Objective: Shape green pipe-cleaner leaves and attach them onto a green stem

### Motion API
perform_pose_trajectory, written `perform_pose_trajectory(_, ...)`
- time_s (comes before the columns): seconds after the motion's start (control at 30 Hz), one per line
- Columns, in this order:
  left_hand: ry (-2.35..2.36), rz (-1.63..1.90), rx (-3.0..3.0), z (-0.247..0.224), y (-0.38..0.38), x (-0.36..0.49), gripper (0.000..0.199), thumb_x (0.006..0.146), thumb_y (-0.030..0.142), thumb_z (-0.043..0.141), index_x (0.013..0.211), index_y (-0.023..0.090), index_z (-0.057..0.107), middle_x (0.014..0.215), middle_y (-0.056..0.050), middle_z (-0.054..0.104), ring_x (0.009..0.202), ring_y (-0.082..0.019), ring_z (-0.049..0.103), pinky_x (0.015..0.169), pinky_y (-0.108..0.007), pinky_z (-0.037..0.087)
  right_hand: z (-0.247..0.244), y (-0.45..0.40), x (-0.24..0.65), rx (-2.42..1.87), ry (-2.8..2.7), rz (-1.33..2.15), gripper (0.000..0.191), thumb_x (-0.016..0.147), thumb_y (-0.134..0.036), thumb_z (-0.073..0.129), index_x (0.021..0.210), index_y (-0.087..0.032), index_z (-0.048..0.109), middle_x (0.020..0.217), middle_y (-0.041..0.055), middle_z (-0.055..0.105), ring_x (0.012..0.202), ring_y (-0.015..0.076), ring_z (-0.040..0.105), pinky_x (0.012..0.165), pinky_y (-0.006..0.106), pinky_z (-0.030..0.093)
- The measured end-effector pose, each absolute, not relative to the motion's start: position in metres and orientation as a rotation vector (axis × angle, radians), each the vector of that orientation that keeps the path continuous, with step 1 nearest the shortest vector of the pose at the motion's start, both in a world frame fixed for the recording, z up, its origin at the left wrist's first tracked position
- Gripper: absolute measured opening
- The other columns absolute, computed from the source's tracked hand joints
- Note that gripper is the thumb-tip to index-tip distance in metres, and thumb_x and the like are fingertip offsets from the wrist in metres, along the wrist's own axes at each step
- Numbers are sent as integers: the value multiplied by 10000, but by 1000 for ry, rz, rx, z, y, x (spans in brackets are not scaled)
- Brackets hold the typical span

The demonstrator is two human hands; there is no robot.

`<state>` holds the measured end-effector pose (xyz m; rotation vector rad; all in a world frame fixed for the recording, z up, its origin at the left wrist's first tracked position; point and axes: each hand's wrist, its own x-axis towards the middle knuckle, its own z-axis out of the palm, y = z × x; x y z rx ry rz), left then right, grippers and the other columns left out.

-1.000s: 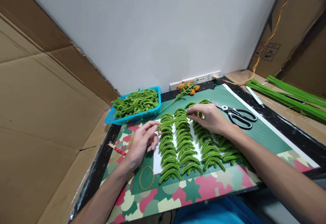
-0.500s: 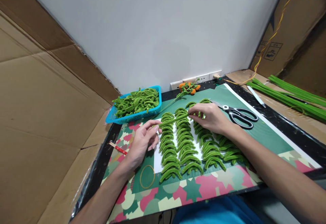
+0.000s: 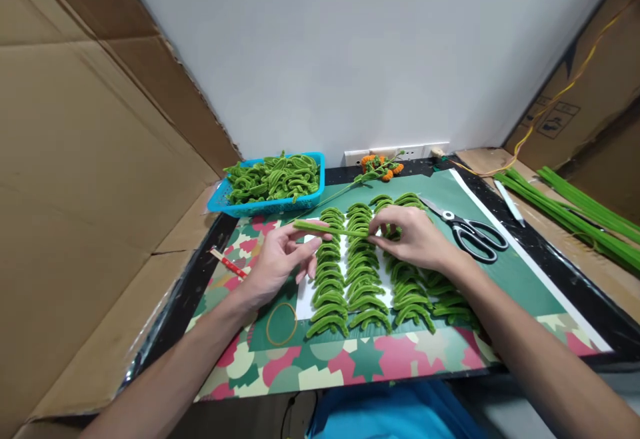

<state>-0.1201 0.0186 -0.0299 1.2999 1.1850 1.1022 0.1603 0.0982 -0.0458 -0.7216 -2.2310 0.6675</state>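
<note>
A straight green fuzzy strip [image 3: 345, 231] is held nearly level between my two hands. My left hand [image 3: 286, 256] has its fingers under the strip's left end, with the thumb beside it. The right end is pinched between the thumb and fingertips of my right hand [image 3: 413, 236]. Beneath the hands, curved green fuzzy pieces [image 3: 367, 289] lie in several columns on white paper [image 3: 306, 299] and a green mat [image 3: 530, 279]. My right hand and forearm hide some of the pieces on the right.
A blue basket [image 3: 321, 179] heaped with green pieces stands at the back left. Orange flowers [image 3: 385, 167] lie behind the columns. Scissors [image 3: 475, 236], a white pen [image 3: 509, 202] and long green stems [image 3: 565, 209] are on the right; a rubber band [image 3: 281, 324] and red-wrapped stick [image 3: 229, 263] on the left.
The strip has turned from slanting up to the right to nearly level. My left hand's fingers now lie further under it. The camera view has shifted slightly.
</note>
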Motion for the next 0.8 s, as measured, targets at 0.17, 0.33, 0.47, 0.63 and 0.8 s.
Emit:
perform_pose_trajectory(0.17,1194,1123,1353,-31,15,-117,421,907,509,826,1079,125,814,583,-1,646,408,-84,525,383,-175,339,-23,79,139,-627,-2351,896,69,968,-193,773,903,-213,764,874,11,767,782,166,680,720,268,487)
perform_pose_trajectory(0.33,1175,1110,1321,-30,13,-114,452,910,596,786,887,146,745,563,17,596,414,-91,533,370,-167,345,-6,71,116,-565,-2426,974,159,1049,-302,699,955,-209,788,899,25,788,773,166,690,744,280,496)
perform_pose_trajectory(0.47,1096,998,1287,-29,8,-114,467,955,637,708,1004,173,722,676,-12,680,380,-96,535,338,-185,355,-1,73,106,-648,-2193,1116,330,1039,-507,696,931,-205,777,760,4,731,661,150,629,612,264,444)
perform_pose_trajectory(0.63,1009,817,1421,-26,1,-111,443,1003,576,675,918,154,778,548,-1,602,426,-90,483,426,-195,375,-12,69,103,-597,-1853,1549,398,914,-582,821,1019,-202,763,689,-12,695,545,136,595,498,249,448)
perform_pose_trajectory(0.8,1033,964,1301,-25,4,-108,387,962,538,740,935,154,768,513,22,583,371,-63,405,369,-174,280,-19,70,115,-634,-1663,1446,330,928,-527,819,899,-204,758,692,16,729,510,145,612,479,282,521)
